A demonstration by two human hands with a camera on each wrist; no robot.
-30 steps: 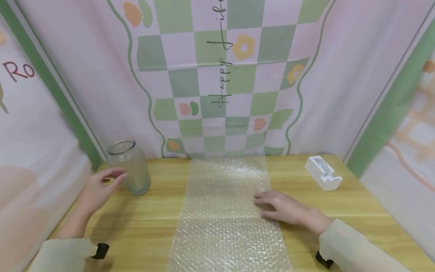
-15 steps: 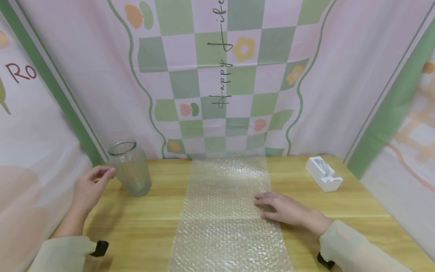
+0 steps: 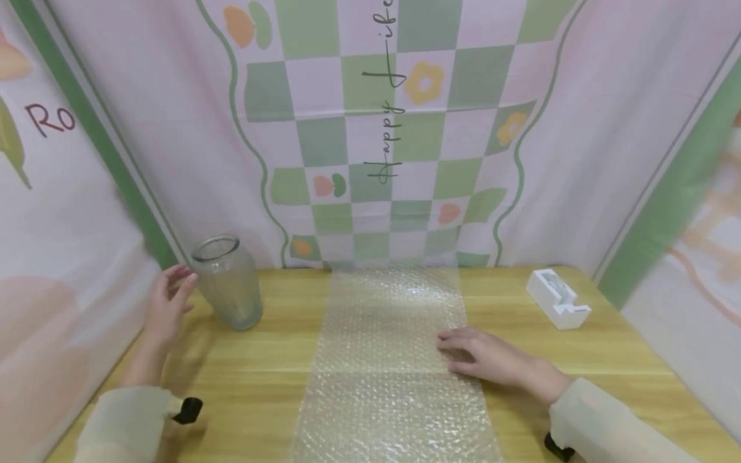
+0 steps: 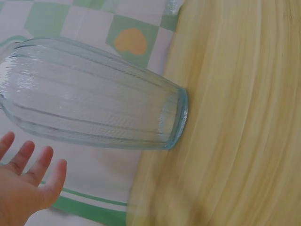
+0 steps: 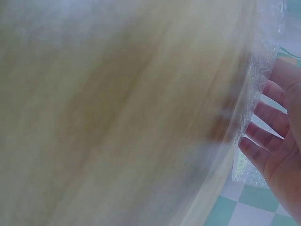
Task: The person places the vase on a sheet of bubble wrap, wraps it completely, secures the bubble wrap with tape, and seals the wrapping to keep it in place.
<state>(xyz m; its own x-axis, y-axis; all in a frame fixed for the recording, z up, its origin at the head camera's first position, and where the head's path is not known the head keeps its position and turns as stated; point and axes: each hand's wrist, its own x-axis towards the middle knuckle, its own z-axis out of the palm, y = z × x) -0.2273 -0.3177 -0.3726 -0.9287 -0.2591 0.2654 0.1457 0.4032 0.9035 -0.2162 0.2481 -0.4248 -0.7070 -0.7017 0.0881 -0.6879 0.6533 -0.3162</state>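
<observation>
A clear ribbed glass vase (image 3: 231,289) stands upright at the table's back left. My left hand (image 3: 168,303) is just left of it with fingers spread and nothing in them; in the left wrist view the vase (image 4: 103,99) shows its whole side and thick base, and the hand (image 4: 30,183) is apart from it. Down the middle of the table lies a long sheet of bubble wrap (image 3: 393,360). My right hand (image 3: 489,357) rests on its right edge. In the right wrist view the fingertips of that hand (image 5: 282,127) touch the bubble wrap (image 5: 263,61), fingers loosely bent.
A white tape dispenser (image 3: 557,301) with a roll of clear tape sits at the back right of the wooden table (image 3: 278,360). Printed cloth (image 3: 370,141) hangs behind the table and along both sides. Each wrist wears a black strap-on device (image 3: 188,410).
My left hand has drawn back from in front of the vase to its left side, rising, and its fingers have spread. The right hand stays on the bubble wrap. The head view has shifted slightly.
</observation>
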